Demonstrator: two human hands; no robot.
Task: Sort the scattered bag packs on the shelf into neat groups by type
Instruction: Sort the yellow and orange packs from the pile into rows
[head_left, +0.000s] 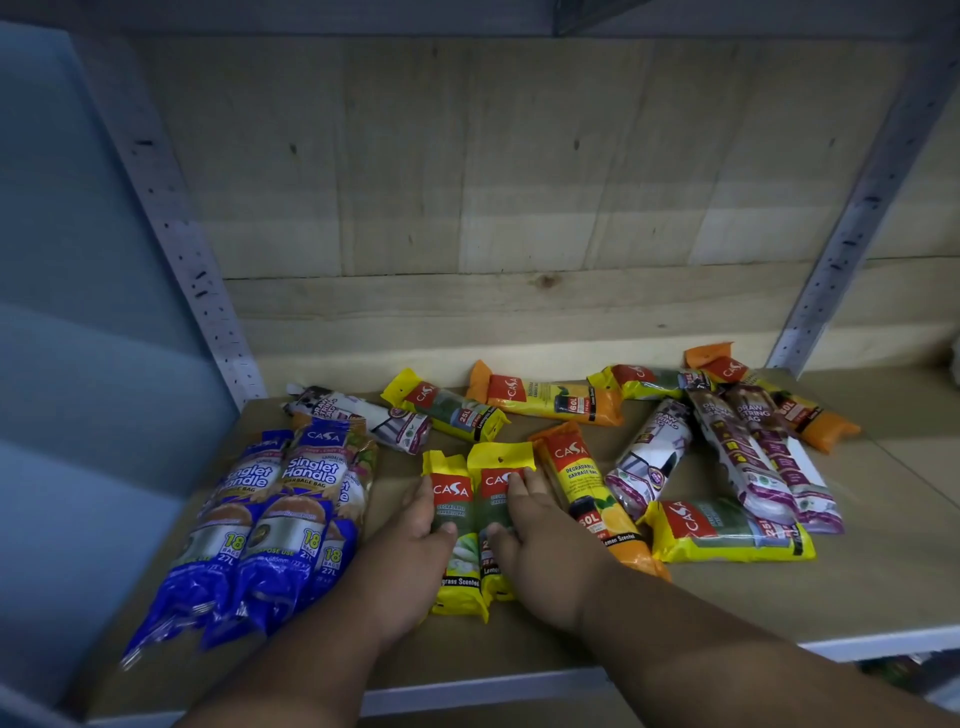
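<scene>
Yellow bag packs (470, 525), a pair lying side by side at the near middle of the shelf (857, 587) with long axes running near-to-far, are pinched by the left hand (415, 540) and right hand (530, 530), with further yellow packs (727, 530) lying to the right, nearer the right grip

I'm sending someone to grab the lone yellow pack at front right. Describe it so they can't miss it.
Start at the grey upright post on the shelf's right side, then come down to the heap of purple drawstring packs below it. The yellow pack lies crosswise at that heap's near end. Unlike the two yellow packs under the hands, it lies sideways, untouched.
</scene>
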